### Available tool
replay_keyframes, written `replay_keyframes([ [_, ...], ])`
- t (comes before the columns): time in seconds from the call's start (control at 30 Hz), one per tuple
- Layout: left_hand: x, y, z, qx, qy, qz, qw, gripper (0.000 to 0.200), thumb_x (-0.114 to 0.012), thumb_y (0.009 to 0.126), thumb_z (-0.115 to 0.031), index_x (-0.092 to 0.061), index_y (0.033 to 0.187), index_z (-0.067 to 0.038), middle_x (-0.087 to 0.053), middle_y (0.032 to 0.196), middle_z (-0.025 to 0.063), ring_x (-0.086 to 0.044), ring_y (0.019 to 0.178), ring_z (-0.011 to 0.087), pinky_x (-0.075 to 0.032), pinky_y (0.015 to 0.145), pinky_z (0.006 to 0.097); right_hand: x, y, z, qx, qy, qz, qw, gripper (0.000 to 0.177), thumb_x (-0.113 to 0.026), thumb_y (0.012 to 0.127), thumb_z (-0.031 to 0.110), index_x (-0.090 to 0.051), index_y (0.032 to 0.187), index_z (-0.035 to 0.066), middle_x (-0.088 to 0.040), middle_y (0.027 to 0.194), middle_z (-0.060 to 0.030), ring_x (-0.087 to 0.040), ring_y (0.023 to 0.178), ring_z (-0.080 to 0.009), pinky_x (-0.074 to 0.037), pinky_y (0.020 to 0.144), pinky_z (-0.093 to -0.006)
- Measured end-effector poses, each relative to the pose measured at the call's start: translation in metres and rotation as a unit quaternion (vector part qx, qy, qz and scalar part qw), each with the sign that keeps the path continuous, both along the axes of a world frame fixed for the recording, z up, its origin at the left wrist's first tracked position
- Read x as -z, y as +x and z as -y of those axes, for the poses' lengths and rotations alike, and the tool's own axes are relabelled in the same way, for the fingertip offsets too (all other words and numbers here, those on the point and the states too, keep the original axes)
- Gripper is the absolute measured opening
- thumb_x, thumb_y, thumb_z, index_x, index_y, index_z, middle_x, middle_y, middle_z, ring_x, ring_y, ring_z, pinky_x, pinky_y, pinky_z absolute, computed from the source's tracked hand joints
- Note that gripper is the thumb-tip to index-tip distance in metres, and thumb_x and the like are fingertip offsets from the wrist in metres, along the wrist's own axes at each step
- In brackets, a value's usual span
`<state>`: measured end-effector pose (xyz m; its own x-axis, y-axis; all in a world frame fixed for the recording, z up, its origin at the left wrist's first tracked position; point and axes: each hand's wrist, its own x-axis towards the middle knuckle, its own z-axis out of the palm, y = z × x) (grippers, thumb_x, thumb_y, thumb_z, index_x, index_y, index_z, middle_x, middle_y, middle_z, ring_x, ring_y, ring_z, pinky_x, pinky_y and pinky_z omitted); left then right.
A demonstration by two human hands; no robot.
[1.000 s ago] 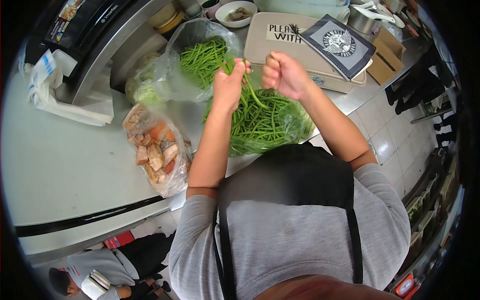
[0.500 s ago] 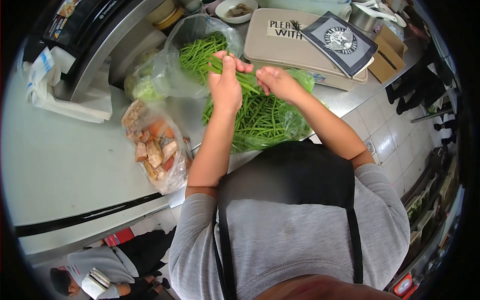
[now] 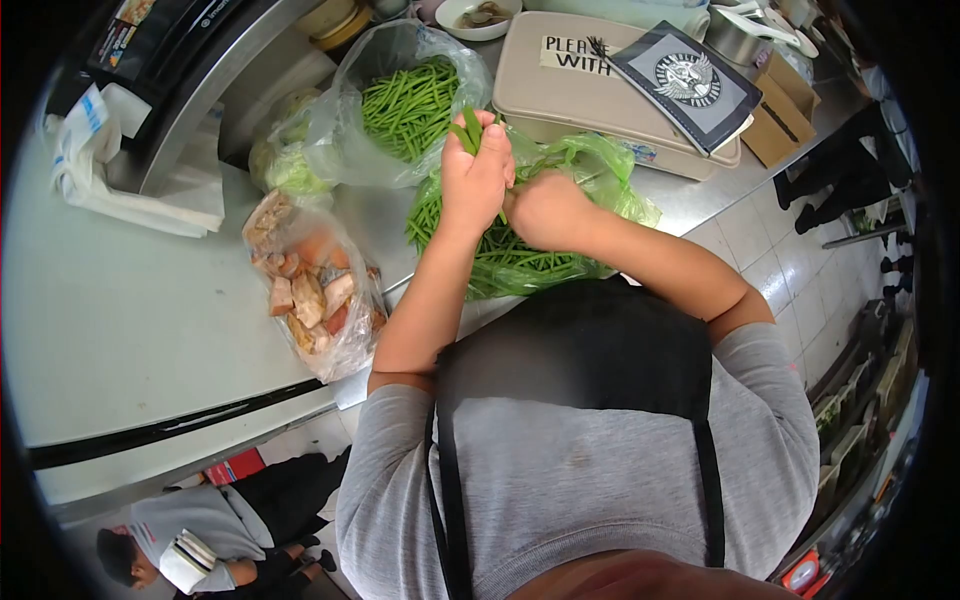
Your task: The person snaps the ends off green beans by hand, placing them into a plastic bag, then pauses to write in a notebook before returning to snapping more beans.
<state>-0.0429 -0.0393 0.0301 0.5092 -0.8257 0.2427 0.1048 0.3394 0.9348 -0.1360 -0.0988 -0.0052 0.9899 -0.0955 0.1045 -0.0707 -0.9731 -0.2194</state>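
My left hand [image 3: 478, 178] is closed around a small bunch of green beans [image 3: 470, 127], whose ends stick out above the thumb. Right beside it, my right hand [image 3: 548, 210] is closed at the lower ends of the bunch; its fingertips are mostly hidden. Below both hands lies an open green plastic bag [image 3: 625, 185] full of long green beans [image 3: 530, 262]. A clear plastic bag [image 3: 345, 130] behind my left hand holds more green beans [image 3: 408, 105], which look shorter.
A clear bag of meat-like chunks [image 3: 310, 295] lies left of my forearm, near a bagged pale green vegetable [image 3: 295, 170]. Behind are a lidded beige container [image 3: 570, 85] with a dark booklet [image 3: 688, 85], a white bowl [image 3: 475, 20] and a cardboard box [image 3: 780, 110]. Another person [image 3: 200, 525] stands lower left.
The bean bunch has tilted more upright in my left hand. My right hand has moved down and toward me, turning from a pinch at the bean ends into a fist against the left hand.
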Motion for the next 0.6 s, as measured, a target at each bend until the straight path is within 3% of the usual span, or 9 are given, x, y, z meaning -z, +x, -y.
replay_keyframes([
  [0.03, -0.005, -0.001, -0.001, -0.006, -0.013, -0.011, 1.000, 0.014, -0.043, 0.085, -0.014, -0.036, 0.092, -0.004, -0.036, 0.058, 0.0016, -0.036, 0.046, 0.0100, -0.033, 0.042, 0.0228, 0.000, -0.002, -0.005, -0.014, -0.002, -0.049, 0.999, 0.018, -0.051, 0.072, 0.023, -0.054, 0.069, 0.005, -0.056, 0.064, -0.0110, -0.055, 0.058, -0.0278, -0.044, 0.052, -0.0396],
  [0.13, -0.022, 0.000, -0.003, -0.039, -0.058, -0.047, 0.996, 0.015, -0.047, 0.084, -0.014, -0.039, 0.091, -0.004, -0.037, 0.058, 0.0010, -0.036, 0.045, 0.0093, -0.033, 0.041, 0.0223, 0.013, -0.009, -0.018, 0.007, 0.102, 0.026, 0.994, 0.018, -0.053, 0.071, 0.024, -0.054, 0.073, 0.006, -0.057, 0.072, -0.0105, -0.057, 0.063, -0.0262, -0.045, 0.054, -0.0382],
  [0.23, -0.023, 0.017, -0.009, -0.062, 0.018, -0.008, 0.998, 0.016, -0.050, 0.082, -0.014, -0.042, 0.090, -0.003, -0.039, 0.059, 0.0009, -0.036, 0.046, 0.0088, -0.033, 0.041, 0.0220, 0.017, -0.007, -0.012, -0.033, 0.052, 0.031, 0.998, 0.018, -0.054, 0.070, 0.024, -0.054, 0.074, 0.007, -0.056, 0.077, -0.0111, -0.057, 0.066, -0.0266, -0.045, 0.055, -0.0382],
  [0.27, -0.015, 0.023, -0.009, -0.063, 0.016, -0.042, 0.997, 0.017, -0.054, 0.079, -0.013, -0.047, 0.090, -0.001, -0.047, 0.064, 0.0019, -0.039, 0.043, 0.0065, -0.033, 0.038, 0.0203, 0.027, -0.004, -0.008, -0.025, 0.062, 0.028, 0.997, 0.015, -0.054, 0.070, 0.023, -0.054, 0.073, 0.008, -0.056, 0.075, -0.0103, -0.057, 0.066, -0.0273, -0.045, 0.055, -0.0390],
  [0.37, -0.001, 0.032, -0.014, -0.052, 0.182, -0.009, 0.982, 0.020, -0.052, 0.080, -0.013, -0.049, 0.095, -0.001, -0.044, 0.062, 0.0003, -0.038, 0.046, 0.0070, -0.033, 0.040, 0.0204, 0.018, 0.000, 0.010, 0.043, 0.152, 0.135, 0.978, 0.014, -0.053, 0.071, 0.021, -0.054, 0.073, 0.007, -0.056, 0.068, -0.0097, -0.056, 0.063, -0.0278, -0.044, 0.055, -0.0398],
  [0.4, 0.007, 0.033, -0.015, -0.018, 0.211, -0.002, 0.977, 0.021, -0.053, 0.079, -0.013, -0.050, 0.096, -0.001, -0.047, 0.064, 0.0006, -0.040, 0.047, 0.0060, -0.033, 0.041, 0.0195, 0.004, 0.003, 0.017, 0.074, 0.173, 0.135, 0.973, 0.008, -0.055, 0.072, 0.012, -0.054, 0.075, 0.005, -0.056, 0.069, -0.0105, -0.055, 0.065, -0.0274, -0.044, 0.057, -0.0348],
  [0.5, 0.019, 0.027, -0.016, 0.075, 0.202, 0.000, 0.976, 0.020, -0.053, 0.079, -0.013, -0.051, 0.095, -0.001, -0.050, 0.068, 0.0019, -0.040, 0.048, 0.0056, -0.033, 0.041, 0.0189, -0.031, 0.005, 0.034, 0.112, 0.387, 0.191, 0.895, 0.007, -0.054, 0.072, 0.010, -0.055, 0.077, 0.004, -0.057, 0.071, -0.0117, -0.055, 0.065, -0.0268, -0.045, 0.058, -0.0325],
  [0.6, 0.014, 0.025, -0.011, 0.060, 0.213, 0.049, 0.974, 0.016, -0.052, 0.078, -0.012, -0.053, 0.090, -0.001, -0.053, 0.070, 0.0023, -0.040, 0.049, 0.0051, -0.032, 0.042, 0.0177, -0.039, 0.004, 0.041, 0.092, 0.445, 0.209, 0.866, 0.011, -0.051, 0.073, 0.015, -0.055, 0.077, 0.005, -0.059, 0.069, -0.0121, -0.056, 0.063, -0.0286, -0.045, 0.055, -0.0358],
])
